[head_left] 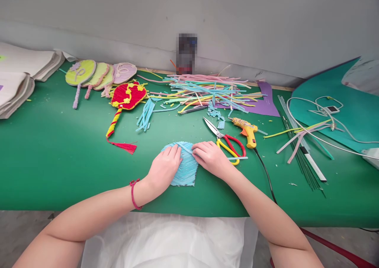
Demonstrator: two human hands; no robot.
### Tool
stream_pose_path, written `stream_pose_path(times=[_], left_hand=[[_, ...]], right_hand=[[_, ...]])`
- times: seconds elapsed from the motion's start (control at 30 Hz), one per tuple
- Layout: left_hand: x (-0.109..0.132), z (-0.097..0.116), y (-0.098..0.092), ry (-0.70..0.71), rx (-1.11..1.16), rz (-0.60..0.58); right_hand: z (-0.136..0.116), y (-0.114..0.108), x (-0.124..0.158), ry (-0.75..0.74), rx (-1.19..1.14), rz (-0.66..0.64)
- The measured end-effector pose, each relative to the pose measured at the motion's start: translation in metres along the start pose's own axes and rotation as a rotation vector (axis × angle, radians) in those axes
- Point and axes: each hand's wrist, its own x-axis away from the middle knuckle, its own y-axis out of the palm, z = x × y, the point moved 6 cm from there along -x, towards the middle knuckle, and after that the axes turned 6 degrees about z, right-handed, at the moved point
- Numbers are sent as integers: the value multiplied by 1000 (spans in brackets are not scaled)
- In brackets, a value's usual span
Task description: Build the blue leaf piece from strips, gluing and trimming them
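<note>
A flat panel [185, 175] covered with rows of light blue pipe cleaners lies near the table's front edge. My left hand [164, 169] is closed at its left side, fingertips pressing on its upper part. Across its top runs a blue pipe cleaner [186, 148] at a slant. My right hand [211, 157] pinches this strip at the panel's right edge, and a blue end sticks out beyond the hand. Scissors [219, 134] with red and yellow handles lie just behind my right hand, blades pointing away. My fingers hide parts of the panel.
Behind lie a heap of coloured pipe cleaners [207, 88], cut blue strips [145, 116] and a yellow glue gun [250, 134] with a black cord. A red fan [130, 96] and several pastel fans [81, 72] are at left. Wires [302, 161] and a teal sheet [319, 90] lie right.
</note>
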Motion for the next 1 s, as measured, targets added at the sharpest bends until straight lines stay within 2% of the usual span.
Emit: stream_pose_path(times=[0.47, 0.6, 0.8, 1.0], left_hand=[[6, 17, 1, 66, -52, -118], [4, 15, 0, 68, -60, -109], [2, 14, -4, 34, -41, -18], [3, 15, -1, 23, 18, -49]], right_hand=[[0, 0, 0, -6, -16, 11], [0, 0, 1, -16, -1, 18], [0, 0, 1, -20, -14, 4], [-1, 1, 1, -1, 2, -15]])
